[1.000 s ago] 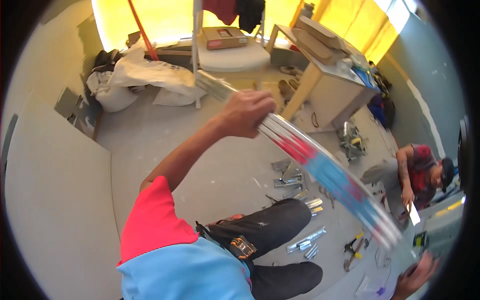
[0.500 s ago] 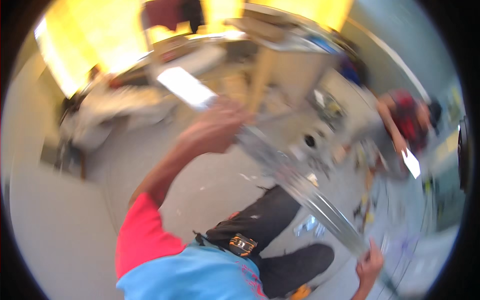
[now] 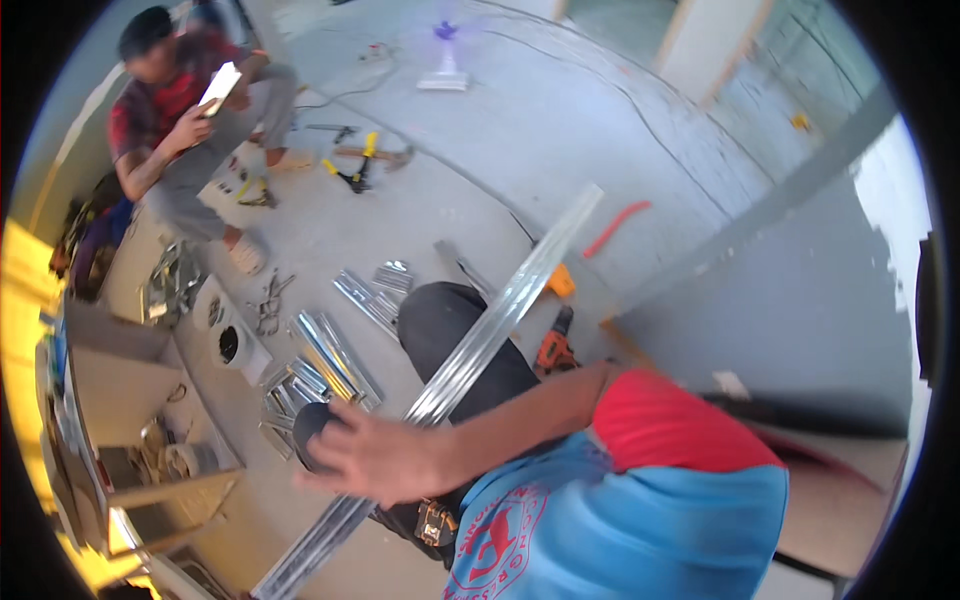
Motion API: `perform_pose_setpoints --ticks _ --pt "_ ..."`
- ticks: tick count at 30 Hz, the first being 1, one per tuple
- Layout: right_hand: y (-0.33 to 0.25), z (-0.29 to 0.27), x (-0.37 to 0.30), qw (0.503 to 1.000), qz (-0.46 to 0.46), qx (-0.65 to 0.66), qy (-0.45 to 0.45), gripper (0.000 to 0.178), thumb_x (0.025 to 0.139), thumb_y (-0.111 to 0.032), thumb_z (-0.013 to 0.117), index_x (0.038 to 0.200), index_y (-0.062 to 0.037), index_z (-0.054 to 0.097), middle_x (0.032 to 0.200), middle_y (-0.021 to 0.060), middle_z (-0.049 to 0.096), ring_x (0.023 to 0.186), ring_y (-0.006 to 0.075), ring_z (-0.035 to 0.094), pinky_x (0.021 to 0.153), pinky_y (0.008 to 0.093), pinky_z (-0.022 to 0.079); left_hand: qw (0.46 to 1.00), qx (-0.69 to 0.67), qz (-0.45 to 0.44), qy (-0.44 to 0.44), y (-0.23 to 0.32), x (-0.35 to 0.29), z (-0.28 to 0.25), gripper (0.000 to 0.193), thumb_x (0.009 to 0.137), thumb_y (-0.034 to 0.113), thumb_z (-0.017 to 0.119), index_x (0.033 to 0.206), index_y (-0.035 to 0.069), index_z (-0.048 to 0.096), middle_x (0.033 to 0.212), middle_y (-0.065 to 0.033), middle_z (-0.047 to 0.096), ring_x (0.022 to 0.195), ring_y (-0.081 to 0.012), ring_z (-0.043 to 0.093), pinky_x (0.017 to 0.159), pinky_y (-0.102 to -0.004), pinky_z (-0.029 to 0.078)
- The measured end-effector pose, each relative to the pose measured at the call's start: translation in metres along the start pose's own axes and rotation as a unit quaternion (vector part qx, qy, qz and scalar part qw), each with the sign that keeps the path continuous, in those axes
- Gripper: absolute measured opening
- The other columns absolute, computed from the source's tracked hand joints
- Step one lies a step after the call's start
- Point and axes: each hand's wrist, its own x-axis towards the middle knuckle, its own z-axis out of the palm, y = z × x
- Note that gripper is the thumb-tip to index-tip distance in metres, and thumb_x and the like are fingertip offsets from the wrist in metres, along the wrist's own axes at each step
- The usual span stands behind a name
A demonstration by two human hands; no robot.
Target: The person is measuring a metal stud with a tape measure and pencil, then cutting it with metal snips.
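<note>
A long silver metal channel [image 3: 490, 330] runs slantwise across my thighs, from the upper right down past the lower left. My right hand [image 3: 385, 458] is over its lower half, fingers spread apart and pointing left; whether the palm touches the metal I cannot tell. My left hand is out of sight. Beside my knees several shorter silver metal profiles [image 3: 335, 355] lie on the floor. An orange and black power drill [image 3: 555, 347] rests to the right of my leg. At my waist hangs a black and orange tape measure [image 3: 436, 523].
At upper left another person [image 3: 150, 120] sits holding a bright-screened phone [image 3: 219, 90]. Yellow-handled cutters [image 3: 355, 168] and a hammer [image 3: 385, 155] lie on the floor. An open wooden cabinet [image 3: 125, 335] stands left. A red strip [image 3: 615, 228] and cables lie farther right.
My view has swung to the right, so the other person is now at the left. Both hands were on the channel; my right hand's fingers are now spread, and my left hand has left view.
</note>
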Motion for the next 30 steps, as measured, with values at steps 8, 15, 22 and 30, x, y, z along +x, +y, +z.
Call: perform_pose_setpoints --ticks 8,15,22,30 --pt "0.077 0.031 -0.11 0.986 0.148 -0.066 -0.041 0.079 0.067 -0.051 0.09 0.128 -0.0105 0.061 0.108 0.0046 0.057 0.109 0.0241 0.057 0.107 0.0518 0.037 0.999 0.026 -0.022 -0.028 -0.021 0.015 0.006 0.047 0.075 0.02 0.085 0.111 0.004 0.059 0.088 -0.0168 0.069 0.078 -0.034 0.065 0.073 -0.0493 0.051" --pt "0.065 0.07 -0.101 0.993 0.106 -0.047 0.039 0.062 0.069 -0.053 0.087 0.111 -0.0123 0.067 0.102 0.0027 0.061 0.106 0.0231 0.06 0.106 0.0498 0.039 0.997 0.016 -0.045 -0.052 -0.023 0.018 0.028 0.054 0.076 0.019 0.082 0.122 0.005 0.058 0.101 -0.0183 0.068 0.092 -0.0376 0.063 0.084 -0.0515 0.049" --pt "0.058 0.078 -0.09 0.993 0.105 -0.017 0.045 0.061 0.071 -0.055 0.086 0.11 -0.0123 0.067 0.103 0.0034 0.062 0.106 0.0225 0.061 0.1 0.0463 0.039 0.996 0.009 -0.052 -0.071 -0.034 0.015 0.041 0.062 0.076 0.018 0.08 0.132 0.006 0.056 0.113 -0.0198 0.067 0.105 -0.0412 0.061 0.095 -0.0538 0.046" --pt "0.037 0.072 -0.051 0.997 0.044 0.07 -0.002 0.065 0.078 -0.05 0.083 0.12 -0.0041 0.066 0.095 0.006 0.065 0.097 0.0235 0.065 0.106 0.0473 0.038 0.988 -0.001 -0.059 -0.14 -0.058 -0.001 0.047 0.072 0.076 0.017 0.077 0.144 0.007 0.055 0.127 -0.0215 0.066 0.121 -0.0454 0.058 0.107 -0.0563 0.044"
